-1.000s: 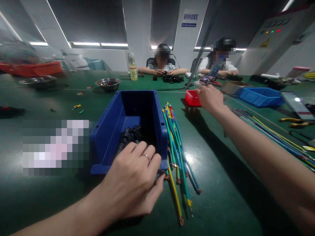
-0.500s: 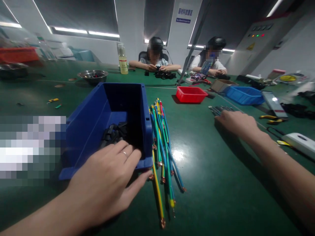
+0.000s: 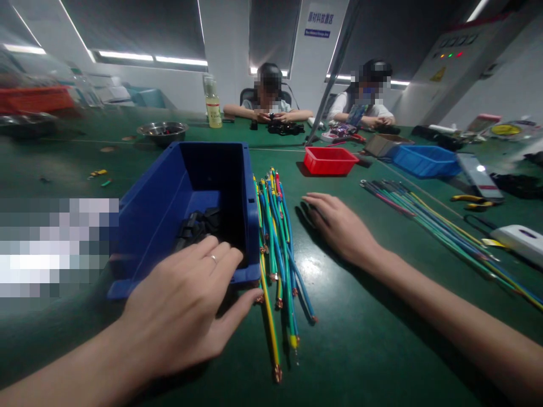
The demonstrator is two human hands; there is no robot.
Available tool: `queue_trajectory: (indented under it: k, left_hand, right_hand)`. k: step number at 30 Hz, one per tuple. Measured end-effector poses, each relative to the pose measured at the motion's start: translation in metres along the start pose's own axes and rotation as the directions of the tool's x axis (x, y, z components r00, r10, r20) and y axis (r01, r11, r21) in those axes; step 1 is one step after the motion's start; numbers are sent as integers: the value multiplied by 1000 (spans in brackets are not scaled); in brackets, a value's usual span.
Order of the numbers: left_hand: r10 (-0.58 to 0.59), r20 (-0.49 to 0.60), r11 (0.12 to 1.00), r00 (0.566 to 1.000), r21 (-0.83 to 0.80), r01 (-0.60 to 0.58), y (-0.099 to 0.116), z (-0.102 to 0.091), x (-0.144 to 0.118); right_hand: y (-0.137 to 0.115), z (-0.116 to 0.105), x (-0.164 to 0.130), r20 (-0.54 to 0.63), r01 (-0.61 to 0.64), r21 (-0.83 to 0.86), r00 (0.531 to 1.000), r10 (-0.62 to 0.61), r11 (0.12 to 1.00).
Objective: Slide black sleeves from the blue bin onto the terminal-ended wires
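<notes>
While my left hand (image 3: pixel 186 308) rests palm-down over the near rim of the deep blue plastic bin (image 3: pixel 169 209), fingers draped on the edge and clasping nothing, my right hand (image 3: pixel 339 226) lies flat and loose on the green surface (image 3: pixel 382 328). Bundle of green, blue and yellow wires with copper lugs (image 3: pixel 275 249) lies between both hands, just beside the bin's right wall. Black plastic parts (image 3: pixel 197 223) sit inside the bin. Red tray (image 3: pixel 328 160) farther back; second wire bundle (image 3: pixel 432 223) to my right.
</notes>
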State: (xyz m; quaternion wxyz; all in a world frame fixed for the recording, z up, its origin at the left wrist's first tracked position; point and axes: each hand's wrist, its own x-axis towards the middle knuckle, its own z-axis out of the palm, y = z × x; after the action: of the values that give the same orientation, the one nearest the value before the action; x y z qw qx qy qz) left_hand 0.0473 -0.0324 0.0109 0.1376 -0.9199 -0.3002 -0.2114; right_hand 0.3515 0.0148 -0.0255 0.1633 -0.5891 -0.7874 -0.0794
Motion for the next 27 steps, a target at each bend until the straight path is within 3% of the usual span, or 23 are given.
queue_trajectory:
  k: [3,8,12,20,27]
  left_hand:
    - [-15,-17,1000,1000,12,16,0,0,-1]
    - [-1,-26,1000,1000,-15,1,-1,1,-5]
    - [-35,-39,995,999,-95,31,-2,2,-5]
    - [-77,-69,984,995,-166,64,-2,-1,-2]
    - [-73,-143,962,987,-271,32,-2,-2,-4]
  right_hand:
    - [-36,5,-11,22,199,185,978,-206,962]
    - [-37,-1,-13,75,236,287,961,-268,928]
    - [-31,-3,-7,25,175,384,979,-200,907]
    - [-30,-10,-6,38,79,386,994,-101,919]
    - [-18,-9,-5,5,-113,365,993,120,924]
